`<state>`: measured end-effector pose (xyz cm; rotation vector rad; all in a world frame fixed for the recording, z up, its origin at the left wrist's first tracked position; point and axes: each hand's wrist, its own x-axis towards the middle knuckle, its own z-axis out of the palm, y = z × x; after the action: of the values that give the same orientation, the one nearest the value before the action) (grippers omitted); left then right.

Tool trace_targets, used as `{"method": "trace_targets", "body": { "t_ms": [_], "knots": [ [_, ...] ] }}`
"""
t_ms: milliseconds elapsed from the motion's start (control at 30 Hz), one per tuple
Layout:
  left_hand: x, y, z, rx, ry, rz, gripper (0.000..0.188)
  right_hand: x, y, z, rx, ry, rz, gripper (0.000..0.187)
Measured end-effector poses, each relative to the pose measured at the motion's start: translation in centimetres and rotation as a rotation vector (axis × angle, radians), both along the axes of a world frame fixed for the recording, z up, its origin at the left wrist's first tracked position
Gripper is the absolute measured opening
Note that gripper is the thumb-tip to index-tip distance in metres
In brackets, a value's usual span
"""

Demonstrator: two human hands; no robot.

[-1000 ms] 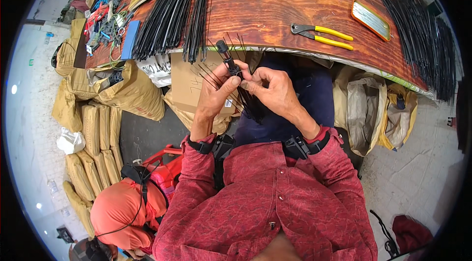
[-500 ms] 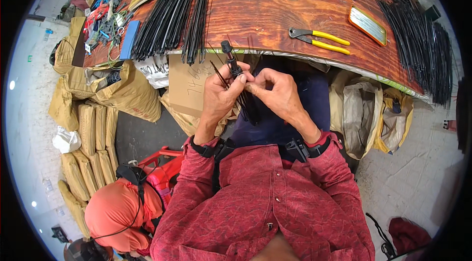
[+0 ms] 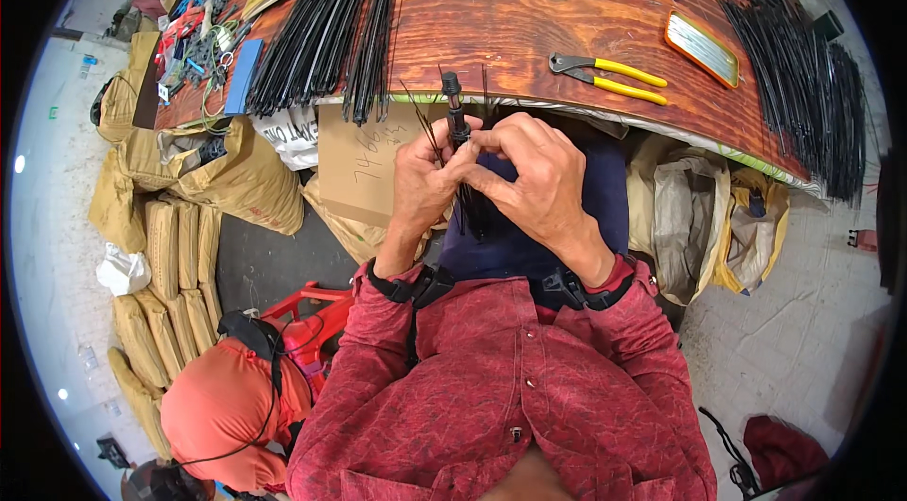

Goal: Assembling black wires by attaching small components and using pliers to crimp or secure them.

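In front of the table's near edge, my left hand (image 3: 422,178) is closed around a black rod-like part (image 3: 453,102) with a ribbed top end, held upright. Several thin black strands (image 3: 433,137) stick out beside it, and more black lengths hang below my fingers over the dark blue cloth (image 3: 595,194). My right hand (image 3: 539,170) meets the left one at the rod, thumb and forefinger pinched together. Whatever lies between those fingertips is too small or hidden to name. The lower part of the rod is covered by my hands.
On the wooden table (image 3: 472,38) lie yellow-handled nippers (image 3: 614,78), an orange-rimmed tray (image 3: 702,48) and bundles of black rods (image 3: 312,38). Sacks (image 3: 694,218) and a cardboard box (image 3: 354,166) stand underneath. A person in an orange head covering (image 3: 231,411) is at lower left.
My right hand has turned and risen slightly, its fingers now closer in against the rod. The rod stands more upright and a little farther right. The whole view has shifted slightly.
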<state>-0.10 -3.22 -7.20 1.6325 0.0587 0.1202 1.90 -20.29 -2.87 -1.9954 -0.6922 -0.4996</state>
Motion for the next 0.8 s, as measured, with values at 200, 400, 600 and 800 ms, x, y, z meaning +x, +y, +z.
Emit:
{"method": "trace_targets", "body": {
  "t_ms": [200, 400, 600, 800],
  "knots": [
    [-0.2, -0.3, 0.5, 0.081, -0.001, 0.025, 0.026, 0.0, 0.2, -0.2, 0.097, 0.250, -0.052, 0.016],
    [0.0, 1.1, 1.6, -0.139, 0.099, -0.169, 0.030, 0.6, -0.5, -1.4, 0.285, 0.543, 0.124, 0.012],
    [0.2, 1.7, 2.0, -0.189, 0.066, -0.324, 0.032, 1.1, -1.0, -2.0, 0.338, 0.654, 0.177, 0.016],
    [0.2, 0.8, 2.2, -0.224, 0.016, -0.434, 0.031, 1.1, -1.9, -0.2, 0.222, 0.547, 0.230, 0.010]
  ]
}}
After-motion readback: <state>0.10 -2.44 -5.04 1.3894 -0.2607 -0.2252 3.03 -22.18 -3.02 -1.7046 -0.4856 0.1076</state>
